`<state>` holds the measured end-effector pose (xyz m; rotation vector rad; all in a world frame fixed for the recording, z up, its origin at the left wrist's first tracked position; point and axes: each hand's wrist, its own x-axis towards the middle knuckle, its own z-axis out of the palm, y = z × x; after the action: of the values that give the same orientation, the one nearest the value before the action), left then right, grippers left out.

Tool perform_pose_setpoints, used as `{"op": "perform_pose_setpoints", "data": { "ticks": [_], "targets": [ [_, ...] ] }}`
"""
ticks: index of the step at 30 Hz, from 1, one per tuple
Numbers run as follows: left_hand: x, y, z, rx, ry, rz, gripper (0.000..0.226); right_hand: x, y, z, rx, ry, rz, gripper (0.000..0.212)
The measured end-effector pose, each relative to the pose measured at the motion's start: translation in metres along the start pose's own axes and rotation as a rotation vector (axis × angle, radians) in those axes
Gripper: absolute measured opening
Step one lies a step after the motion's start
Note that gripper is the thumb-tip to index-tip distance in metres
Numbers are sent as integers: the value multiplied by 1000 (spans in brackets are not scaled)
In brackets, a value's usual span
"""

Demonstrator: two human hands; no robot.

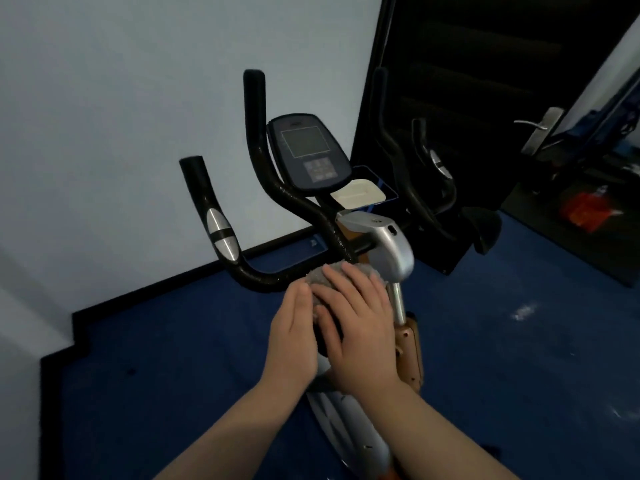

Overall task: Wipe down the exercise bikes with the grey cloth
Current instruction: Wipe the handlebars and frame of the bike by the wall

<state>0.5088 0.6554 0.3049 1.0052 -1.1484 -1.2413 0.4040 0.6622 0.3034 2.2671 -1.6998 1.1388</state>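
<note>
The exercise bike (377, 237) fills the middle of the shot, nose pointing away from the camera toward the pale wall (121, 133), so its long axis runs from the bottom of the frame up to the console (306, 150). The black handlebars (263, 161) curve up and away on both sides; the right-hand ones sit against a dark door (485, 81) and are hard to pick out. Under the console there's a small tray (358, 194) with something pale in it, can't tell what. The lower frame and seat area are cut off at the bottom edge, and the blue floor (156, 358) is pretty murky.

Both hands are bunched around the grey cloth (332, 275), which sits right where the handlebars meet the silver post, touching the bar. The right hand (356, 323) lies on top with fingers spread and bent over the cloth, pressing it down. The left hand (294, 330) cups it from the side, fingers straight and together. Most of the cloth is hidden under the hands; only a fuzzy bit pokes out at the fingertips.
</note>
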Motion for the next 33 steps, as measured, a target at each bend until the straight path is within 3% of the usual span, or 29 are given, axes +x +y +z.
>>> {"op": "perform_pose_setpoints", "data": {
  "ticks": [3,8,14,19,22,25,27,30,33],
  "targets": [
    [0,-5,-1,5,10,29,36,-17,9,1,43,14,-79,26],
    [2,-4,-1,44,47,48,38,-3,41,-24,-41,-94,-399,22],
    [1,-6,1,66,74,78,38,-4,31,-9,77,-26,-295,16],
    [2,-7,2,72,110,66,38,9,67,-51,0,-210,-641,19],
    [1,-5,4,87,128,78,38,40,55,-56,208,-105,-398,14],
    [-1,-6,9,47,174,56,36,52,29,-32,221,-221,-108,16],
    [-2,-6,9,99,218,57,34,37,22,-17,234,-185,49,21],
    [-3,-7,6,184,219,89,39,8,21,-16,381,-50,197,26],
    [-4,-7,5,185,209,85,37,18,22,-19,359,-146,241,16]
  ]
}}
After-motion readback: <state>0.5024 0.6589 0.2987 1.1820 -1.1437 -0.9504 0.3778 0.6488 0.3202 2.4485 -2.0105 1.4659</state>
